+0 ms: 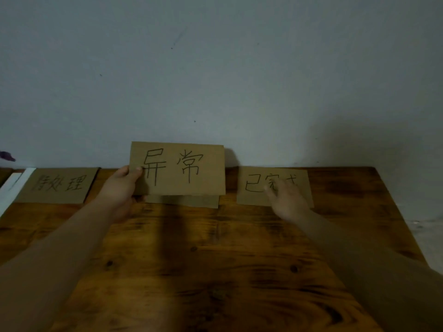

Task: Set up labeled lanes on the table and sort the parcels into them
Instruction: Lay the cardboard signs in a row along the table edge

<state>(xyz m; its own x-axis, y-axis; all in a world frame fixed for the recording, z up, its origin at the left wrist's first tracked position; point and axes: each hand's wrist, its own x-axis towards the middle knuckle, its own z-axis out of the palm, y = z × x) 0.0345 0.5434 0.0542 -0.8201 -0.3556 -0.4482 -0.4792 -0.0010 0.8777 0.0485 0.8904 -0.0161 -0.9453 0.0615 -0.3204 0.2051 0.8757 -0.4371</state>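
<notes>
While in L grip point(119, 187), card point(189, 172) rightward

left card point(60, 188) | middle card point(182, 168), maybe over fourth card point(187, 202) | right card point(254, 188) | table point(215, 259) rear

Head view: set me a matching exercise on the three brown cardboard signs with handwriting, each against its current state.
Things:
1. left brown cardboard sign
2. middle brown cardboard sign
3. right brown cardboard sign

States:
A. flat on the wooden table, right hand touching it
B. raised, gripped by the left hand
C. flat on the table, no hand on it

Pairs: 1-C; 2-B; 3-A.
</notes>
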